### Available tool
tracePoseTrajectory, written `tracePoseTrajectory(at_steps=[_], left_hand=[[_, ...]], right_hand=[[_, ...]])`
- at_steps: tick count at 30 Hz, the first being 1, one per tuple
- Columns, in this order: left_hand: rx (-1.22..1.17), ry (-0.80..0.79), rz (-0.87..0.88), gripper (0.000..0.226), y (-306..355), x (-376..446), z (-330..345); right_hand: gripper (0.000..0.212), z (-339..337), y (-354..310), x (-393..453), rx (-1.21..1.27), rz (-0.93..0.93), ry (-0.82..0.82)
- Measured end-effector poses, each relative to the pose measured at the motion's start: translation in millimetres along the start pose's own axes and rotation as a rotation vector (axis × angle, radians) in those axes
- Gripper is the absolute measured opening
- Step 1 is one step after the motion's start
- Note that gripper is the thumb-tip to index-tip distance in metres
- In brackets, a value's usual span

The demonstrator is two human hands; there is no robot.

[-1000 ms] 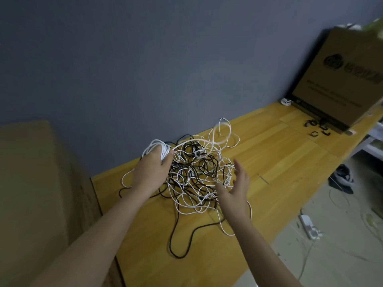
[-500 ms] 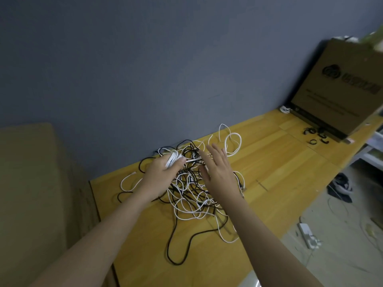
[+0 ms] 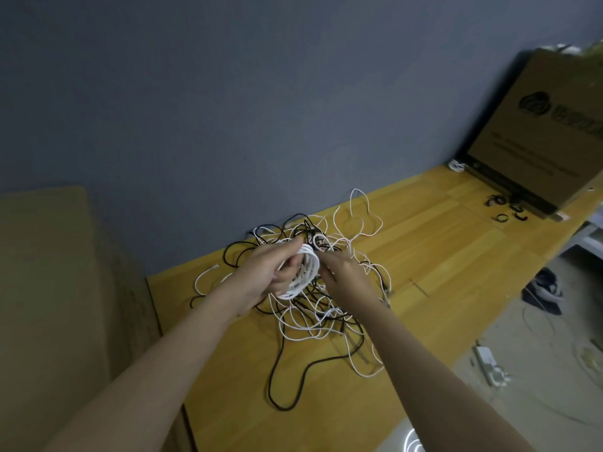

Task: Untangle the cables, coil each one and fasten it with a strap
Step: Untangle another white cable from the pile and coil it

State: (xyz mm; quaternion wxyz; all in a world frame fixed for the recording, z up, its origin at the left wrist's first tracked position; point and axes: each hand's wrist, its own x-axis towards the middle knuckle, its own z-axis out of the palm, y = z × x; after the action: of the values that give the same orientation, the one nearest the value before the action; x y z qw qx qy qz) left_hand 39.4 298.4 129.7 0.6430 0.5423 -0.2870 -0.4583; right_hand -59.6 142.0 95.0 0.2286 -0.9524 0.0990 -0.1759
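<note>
Head view: left hand [image 3: 270,272] grips white coil [image 3: 305,272]; right hand [image 3: 346,272], open a second ago, now pinches its strand above tangle [image 3: 313,314] on desk [image 3: 440,256]. Winding continues.

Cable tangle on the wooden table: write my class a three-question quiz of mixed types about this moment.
1. True or false: the left hand holds a white coil.
2. Which colours are the cables in the tangle? A) red and blue B) white and black C) all white
3. Fill in: the black straps lie on the table in front of the cardboard ____.

Key: 1 true; 2 B; 3 box. The right hand touches the coil's edge; its grip is unclear.
</note>
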Motion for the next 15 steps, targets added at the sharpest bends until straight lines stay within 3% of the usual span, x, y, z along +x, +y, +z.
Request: tracePoseTrajectory(at_steps=[3, 5, 15], left_hand=[[0.076, 0.107, -0.011, 0.041, -2.5, 2.3, -7.7], [0.07, 0.143, -0.021, 0.041, -2.2, 2.0, -11.6], [0.014, 0.223, -0.013, 0.045, -0.5, 2.8, -8.6]], right_hand=[[0.016, 13.9, 5.3, -17.8, -0.061, 0.023, 0.327], [0.025, 14.4, 9.0, -19.9, -0.092, 0.022, 0.443], [0.017, 12.3, 14.8, -28.3, 0.063, 0.154, 0.541]])
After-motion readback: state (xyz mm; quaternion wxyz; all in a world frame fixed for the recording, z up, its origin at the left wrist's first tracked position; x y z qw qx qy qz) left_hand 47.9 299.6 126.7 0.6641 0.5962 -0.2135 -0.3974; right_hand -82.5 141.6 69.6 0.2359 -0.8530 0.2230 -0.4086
